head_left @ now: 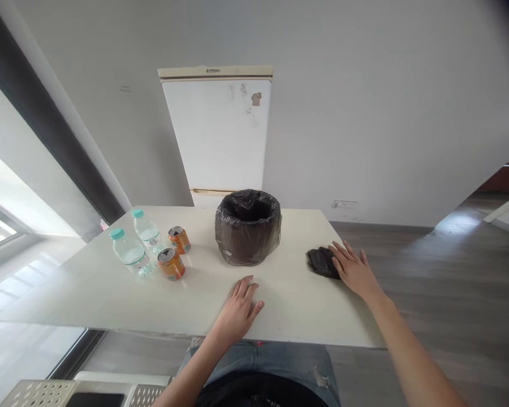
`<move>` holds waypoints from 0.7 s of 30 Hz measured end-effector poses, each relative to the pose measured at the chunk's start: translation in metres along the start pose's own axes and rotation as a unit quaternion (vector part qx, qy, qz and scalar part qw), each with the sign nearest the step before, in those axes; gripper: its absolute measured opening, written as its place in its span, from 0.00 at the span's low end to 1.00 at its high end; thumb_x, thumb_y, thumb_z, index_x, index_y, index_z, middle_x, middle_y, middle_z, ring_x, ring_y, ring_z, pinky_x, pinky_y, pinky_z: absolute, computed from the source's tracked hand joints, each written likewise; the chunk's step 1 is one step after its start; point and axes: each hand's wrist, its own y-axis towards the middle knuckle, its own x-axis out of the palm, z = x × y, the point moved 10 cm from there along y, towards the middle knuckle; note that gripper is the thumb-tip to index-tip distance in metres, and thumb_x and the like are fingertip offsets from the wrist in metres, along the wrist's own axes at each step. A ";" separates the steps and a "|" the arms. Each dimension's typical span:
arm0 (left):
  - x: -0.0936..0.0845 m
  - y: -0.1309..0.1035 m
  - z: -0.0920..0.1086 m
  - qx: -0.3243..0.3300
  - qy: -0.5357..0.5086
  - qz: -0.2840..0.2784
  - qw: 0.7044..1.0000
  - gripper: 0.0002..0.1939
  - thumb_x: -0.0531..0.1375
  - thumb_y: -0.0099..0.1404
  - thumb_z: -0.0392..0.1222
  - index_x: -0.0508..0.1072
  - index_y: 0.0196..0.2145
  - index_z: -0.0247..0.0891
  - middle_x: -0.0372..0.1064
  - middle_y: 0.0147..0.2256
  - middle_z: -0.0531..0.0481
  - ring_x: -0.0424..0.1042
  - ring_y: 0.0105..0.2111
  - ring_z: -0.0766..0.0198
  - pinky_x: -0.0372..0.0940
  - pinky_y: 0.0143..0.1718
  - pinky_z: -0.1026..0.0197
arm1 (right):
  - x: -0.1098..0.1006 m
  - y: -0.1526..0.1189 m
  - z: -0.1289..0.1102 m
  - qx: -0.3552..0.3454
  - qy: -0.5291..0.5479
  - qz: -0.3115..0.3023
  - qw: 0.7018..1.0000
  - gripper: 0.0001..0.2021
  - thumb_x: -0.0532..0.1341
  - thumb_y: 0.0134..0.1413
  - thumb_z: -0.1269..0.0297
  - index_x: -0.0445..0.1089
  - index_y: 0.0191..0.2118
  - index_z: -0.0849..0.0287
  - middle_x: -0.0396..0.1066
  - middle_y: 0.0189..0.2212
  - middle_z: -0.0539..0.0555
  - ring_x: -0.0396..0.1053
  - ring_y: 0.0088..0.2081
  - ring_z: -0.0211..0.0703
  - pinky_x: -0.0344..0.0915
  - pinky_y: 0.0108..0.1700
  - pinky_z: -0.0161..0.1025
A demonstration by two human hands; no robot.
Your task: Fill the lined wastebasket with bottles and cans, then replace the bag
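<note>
My left hand [238, 308] rests on the white table [280, 305], fingers apart and holding nothing, just in front of a bin lined with a black plastic bag [248, 234]. At the right side of the table, my right hand [354, 270] lies with spread fingers over the edge of a folded black plastic bag [323, 263]. Its fingertips touch the bag, but they are not wrapped round it. The bin stands upright, its liner folded over the rim; the inside looks dark.
Two clear plastic bottles with teal caps, one nearer [129, 253] and one farther [147, 229], stand at the left. Beside them are two orange cans, a front can [171, 264] and a back can [178, 240]. A white fridge [220, 135] stands behind the table. A perforated basket [46, 393] is at the lower left.
</note>
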 end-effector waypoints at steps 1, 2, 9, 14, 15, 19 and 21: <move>0.000 0.000 0.000 0.000 0.000 0.001 1.000 0.19 0.53 0.78 0.50 0.67 0.61 0.42 0.60 0.66 0.39 0.61 0.66 0.47 0.62 0.66 0.38 | -0.013 0.002 -0.006 -0.003 -0.001 0.045 0.999 0.25 0.43 0.74 0.56 0.66 0.66 0.54 0.66 0.67 0.60 0.57 0.70 0.59 0.54 0.68 0.67; -0.001 0.000 0.000 -0.001 -0.001 0.003 1.000 0.18 0.53 0.78 0.50 0.68 0.60 0.42 0.60 0.66 0.39 0.61 0.67 0.47 0.63 0.66 0.38 | -0.024 0.003 -0.014 -0.006 0.006 0.086 0.996 0.23 0.45 0.73 0.57 0.71 0.61 0.57 0.71 0.61 0.63 0.63 0.66 0.59 0.58 0.65 0.62; 0.001 0.001 -0.003 0.002 -0.002 0.008 1.000 0.15 0.56 0.74 0.39 0.69 0.57 0.44 0.63 0.63 0.42 0.60 0.67 0.47 0.64 0.65 0.39 | -0.009 0.007 -0.125 -0.032 0.106 -0.017 0.994 0.19 0.49 0.70 0.62 0.73 0.31 0.59 0.73 0.32 0.58 0.71 0.38 0.46 0.62 0.39 0.38; 0.004 0.000 -0.003 0.006 0.001 0.009 1.000 0.20 0.58 0.69 0.33 0.68 0.58 0.44 0.63 0.62 0.42 0.59 0.67 0.47 0.62 0.66 0.38 | 0.027 0.021 -0.186 -0.036 0.094 -0.133 0.986 0.15 0.53 0.67 0.64 0.76 0.34 0.57 0.77 0.35 0.55 0.72 0.33 0.41 0.56 0.33 0.36; 0.004 0.000 -0.004 0.005 0.001 0.008 1.000 0.21 0.58 0.69 0.32 0.68 0.58 0.44 0.63 0.62 0.42 0.59 0.67 0.47 0.62 0.66 0.39 | 0.032 0.028 -0.191 -0.035 0.089 -0.141 0.985 0.15 0.53 0.66 0.63 0.76 0.34 0.57 0.78 0.35 0.55 0.73 0.34 0.43 0.56 0.33 0.37; 0.005 0.001 -0.004 0.000 0.003 0.003 1.000 0.21 0.58 0.68 0.31 0.67 0.57 0.43 0.62 0.62 0.41 0.60 0.66 0.47 0.62 0.66 0.39 | 0.050 0.056 -0.195 -0.011 0.067 -0.166 0.984 0.15 0.54 0.65 0.62 0.78 0.34 0.58 0.79 0.34 0.60 0.75 0.35 0.48 0.57 0.34 0.38; 0.006 0.002 -0.004 0.000 0.007 0.003 1.000 0.21 0.58 0.67 0.31 0.67 0.57 0.43 0.62 0.62 0.41 0.60 0.66 0.46 0.62 0.66 0.39 | 0.054 0.066 -0.193 0.008 0.058 -0.165 0.984 0.18 0.52 0.68 0.60 0.78 0.38 0.59 0.80 0.36 0.62 0.77 0.36 0.50 0.58 0.35 0.39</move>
